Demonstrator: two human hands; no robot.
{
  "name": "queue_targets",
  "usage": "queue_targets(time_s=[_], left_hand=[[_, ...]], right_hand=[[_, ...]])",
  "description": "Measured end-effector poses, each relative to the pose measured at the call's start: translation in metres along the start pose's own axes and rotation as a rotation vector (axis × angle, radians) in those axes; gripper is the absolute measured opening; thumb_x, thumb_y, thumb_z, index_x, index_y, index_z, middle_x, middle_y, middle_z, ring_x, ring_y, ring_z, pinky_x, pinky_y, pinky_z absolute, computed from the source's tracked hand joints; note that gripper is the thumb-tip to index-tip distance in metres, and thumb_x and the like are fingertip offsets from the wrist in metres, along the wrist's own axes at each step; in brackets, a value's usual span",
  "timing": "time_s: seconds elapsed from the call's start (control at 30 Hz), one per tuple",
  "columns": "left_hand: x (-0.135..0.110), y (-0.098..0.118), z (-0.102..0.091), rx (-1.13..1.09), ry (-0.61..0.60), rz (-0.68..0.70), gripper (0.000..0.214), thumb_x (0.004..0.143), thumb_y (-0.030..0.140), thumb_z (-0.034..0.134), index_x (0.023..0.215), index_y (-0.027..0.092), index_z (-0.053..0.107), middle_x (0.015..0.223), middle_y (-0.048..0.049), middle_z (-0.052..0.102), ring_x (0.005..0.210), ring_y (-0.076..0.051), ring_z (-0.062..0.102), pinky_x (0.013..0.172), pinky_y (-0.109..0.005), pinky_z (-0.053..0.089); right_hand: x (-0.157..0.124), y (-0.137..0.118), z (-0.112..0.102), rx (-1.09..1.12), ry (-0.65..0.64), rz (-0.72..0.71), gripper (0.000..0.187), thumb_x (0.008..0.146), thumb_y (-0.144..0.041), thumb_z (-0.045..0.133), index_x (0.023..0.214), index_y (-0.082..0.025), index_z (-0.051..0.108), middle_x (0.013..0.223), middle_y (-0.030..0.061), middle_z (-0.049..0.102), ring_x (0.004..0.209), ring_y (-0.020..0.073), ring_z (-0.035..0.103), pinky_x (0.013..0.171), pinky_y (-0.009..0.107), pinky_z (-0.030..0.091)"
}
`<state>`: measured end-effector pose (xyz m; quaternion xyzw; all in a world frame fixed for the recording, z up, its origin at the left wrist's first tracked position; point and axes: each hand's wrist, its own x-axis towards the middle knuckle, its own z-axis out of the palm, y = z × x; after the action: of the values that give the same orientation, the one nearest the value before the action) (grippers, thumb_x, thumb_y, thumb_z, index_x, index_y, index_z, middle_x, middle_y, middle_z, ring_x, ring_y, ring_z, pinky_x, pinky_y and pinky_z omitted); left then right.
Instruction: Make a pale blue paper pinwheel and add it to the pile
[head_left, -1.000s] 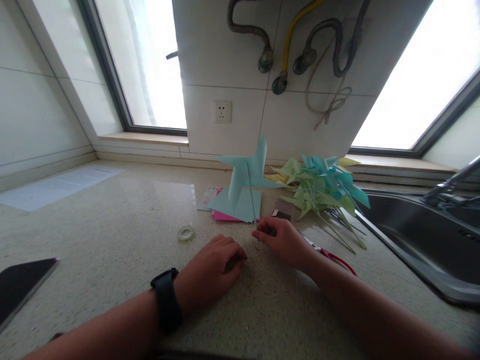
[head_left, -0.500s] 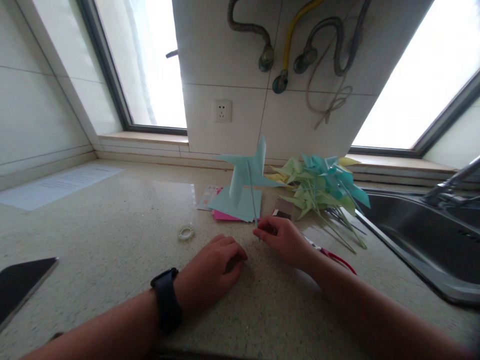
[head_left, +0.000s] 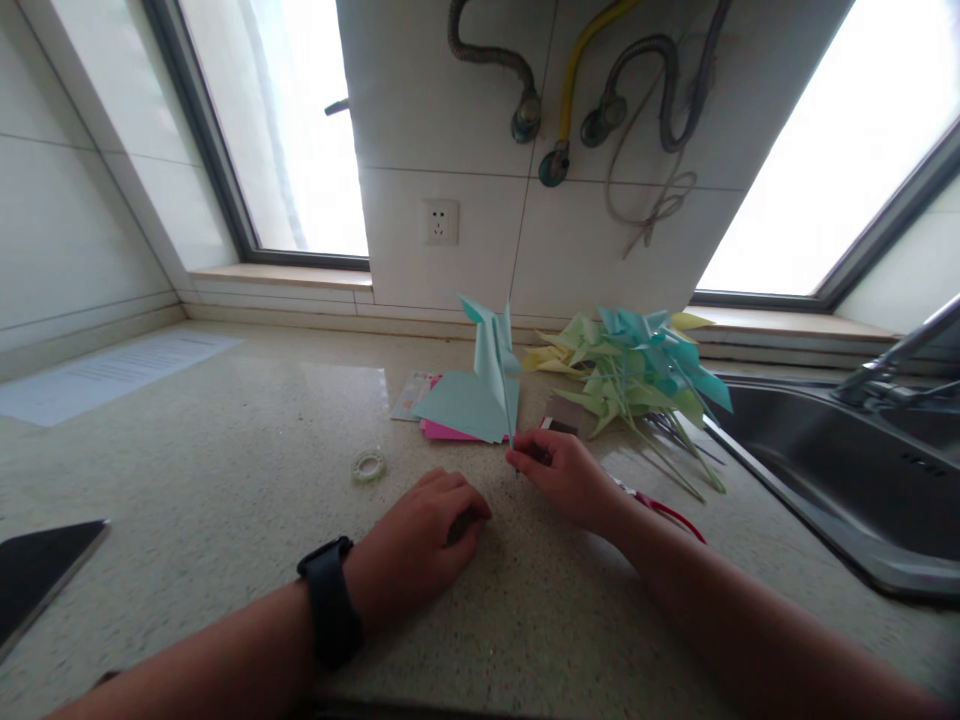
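Note:
My right hand [head_left: 559, 470] pinches the lower part of a thin stick that carries a pale blue paper pinwheel [head_left: 493, 350]. The pinwheel stands nearly upright, its blades seen almost edge-on. Loosely curled, my left hand [head_left: 431, 525] rests on the counter with nothing visible in it; a dark watch is on that wrist. Behind the held stick lie light blue paper sheets [head_left: 457, 405] over pink sheets [head_left: 442, 432]. A small roll of clear tape [head_left: 369, 466] lies beyond my left hand. Red-handled scissors [head_left: 664, 507] lie partly hidden behind my right forearm.
Several green, blue and yellow pinwheels [head_left: 637, 360] are heaped at the back right, beside the metal sink [head_left: 847, 480]. A printed sheet [head_left: 112, 375] lies at the far left. A dark flat device [head_left: 45, 565] sits at the left edge. The tiled wall has a socket [head_left: 441, 222].
The pinwheel has turned about its stick, from facing me broadly to almost edge-on. My right hand still grips the stick, and my left hand stays in place. The view has shifted slightly.

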<state>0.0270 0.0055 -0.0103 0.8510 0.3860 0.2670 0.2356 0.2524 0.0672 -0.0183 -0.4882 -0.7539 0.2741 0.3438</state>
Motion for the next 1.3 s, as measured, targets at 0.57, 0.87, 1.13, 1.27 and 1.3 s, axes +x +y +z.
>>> queue_targets(time_s=[0.57,0.87,1.13,1.27,1.3], left_hand=[[0.000,-0.001,-0.001,0.001,-0.009,-0.002,0.015,0.092,0.014,0.054,0.098,0.021,0.067,0.098,-0.0058,0.066,0.098,-0.023,0.058,0.090,-0.040,0.045],[0.001,0.001,-0.002,-0.003,-0.014,-0.013,0.014,0.092,0.016,0.055,0.097,0.020,0.067,0.099,-0.0061,0.066,0.099,-0.024,0.058,0.090,-0.040,0.045],[0.001,-0.002,-0.001,-0.004,-0.022,0.001,0.014,0.092,0.015,0.054,0.098,0.020,0.067,0.099,-0.0053,0.066,0.098,-0.023,0.058,0.090,-0.039,0.045],[0.000,-0.003,0.000,-0.001,-0.021,0.006,0.014,0.093,0.014,0.055,0.098,0.020,0.067,0.098,-0.0049,0.066,0.098,-0.022,0.057,0.089,-0.039,0.045],[0.000,-0.004,0.000,0.000,-0.019,0.007,0.015,0.092,0.014,0.055,0.098,0.020,0.067,0.098,-0.0047,0.066,0.098,-0.022,0.057,0.089,-0.039,0.045]], right_hand=[[0.002,-0.007,-0.010,0.001,0.097,-0.033,0.023,0.091,-0.035,0.058,0.082,-0.018,0.070,0.073,0.0031,0.068,0.069,0.0169,0.058,0.063,0.029,0.042],[0.004,-0.003,-0.019,-0.006,0.150,-0.045,0.025,0.092,-0.036,0.058,0.085,-0.016,0.072,0.073,0.0028,0.066,0.066,0.0159,0.056,0.061,0.028,0.040],[0.006,-0.001,-0.026,-0.037,0.188,-0.069,0.025,0.092,-0.034,0.057,0.076,-0.017,0.066,0.068,0.0007,0.060,0.063,0.0147,0.052,0.059,0.028,0.037],[0.008,0.004,-0.032,-0.055,0.221,-0.080,0.023,0.093,-0.032,0.056,0.080,-0.017,0.068,0.071,0.0020,0.063,0.066,0.0157,0.054,0.062,0.028,0.039],[0.008,0.004,-0.033,-0.061,0.230,-0.083,0.022,0.092,-0.031,0.056,0.080,-0.017,0.068,0.071,0.0020,0.063,0.066,0.0157,0.054,0.062,0.028,0.040]])
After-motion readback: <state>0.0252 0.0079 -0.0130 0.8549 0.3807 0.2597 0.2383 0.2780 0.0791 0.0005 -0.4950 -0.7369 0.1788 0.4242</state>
